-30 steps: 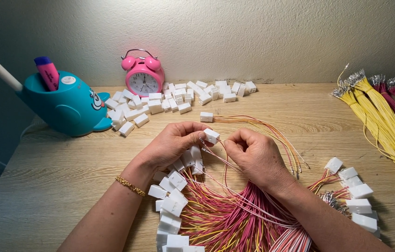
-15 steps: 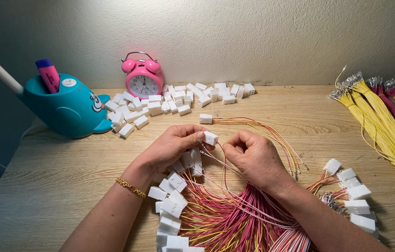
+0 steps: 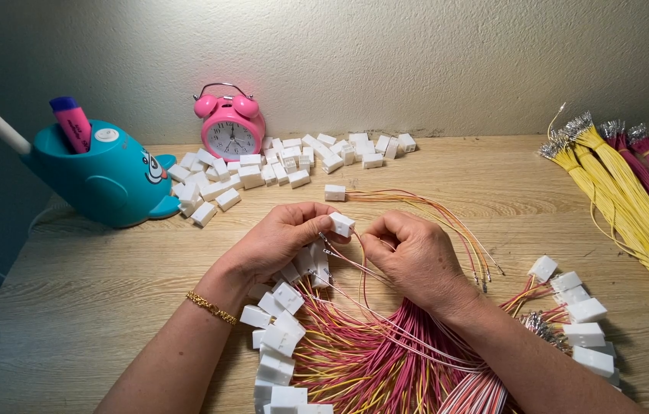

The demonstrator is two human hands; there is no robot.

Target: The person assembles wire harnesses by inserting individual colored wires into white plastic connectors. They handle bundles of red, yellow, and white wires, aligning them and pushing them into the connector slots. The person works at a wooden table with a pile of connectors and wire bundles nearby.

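Wooden bench — left hand pinches light, rigid white connector housing; right hand pinches a limp pink wire near its tip.

Light wooden table carried a pink alarm clock at the back edge, teal whale-shaped holder left of the clock, loose white connectors right of it, yellow wire bundles far right.
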